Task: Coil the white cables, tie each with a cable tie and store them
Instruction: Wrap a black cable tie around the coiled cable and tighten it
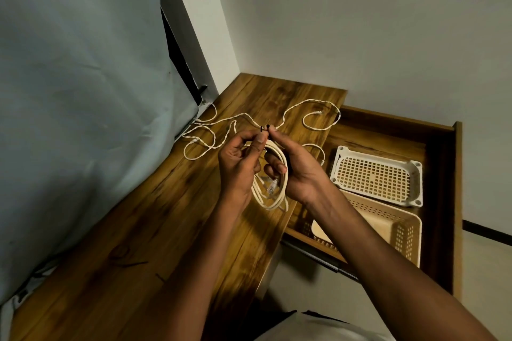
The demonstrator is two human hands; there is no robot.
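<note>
Dim all over, with a warm yellow tint. Brightest on the white wall (360, 22) at 1 o'clock and softly on the grey cloth (77, 63) at 9 o'clock. Shiny glow on the wooden table (155, 219) near the middle, fading to dark at 7 o'clock. Deep shadow under both arms and inside the drawer (440, 202) at 4 o'clock. Sharp enough on the coiled cable (273, 196) and the white basket (376, 174). A bit smeared and soft on the forearms low down at 5 o'clock. Bent and stretched at the edges, with straight lines leaning, as from a wide lens. No harsh glare anywhere.
</note>
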